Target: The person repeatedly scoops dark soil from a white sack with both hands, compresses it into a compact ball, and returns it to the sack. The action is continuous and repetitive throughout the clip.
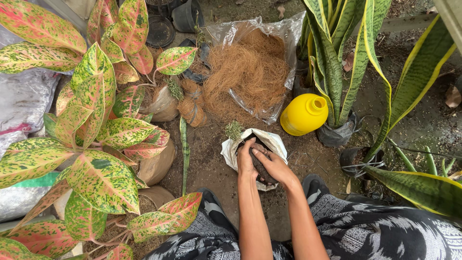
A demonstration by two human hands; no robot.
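Both of my hands reach into a small white grow bag (pixel 275 142) filled with dark soil, lying on the dirt ground in front of my knees. My left hand (pixel 245 159) presses on the soil at the bag's left side, fingers together and bent down. My right hand (pixel 273 163) lies flat over the soil on the right, fingers pointing up-left. A small green sprig (pixel 234 130) sticks up at the bag's upper left rim. Whether either hand grips soil is hidden.
A clear plastic bag of brown coconut fibre (pixel 252 72) lies behind the grow bag. A yellow jug (pixel 304 114) stands to the right, next to potted snake plants (pixel 332 62). Red-and-green leafy plants (pixel 91 125) crowd the left. A long green leaf cutting (pixel 184 154) lies on the ground.
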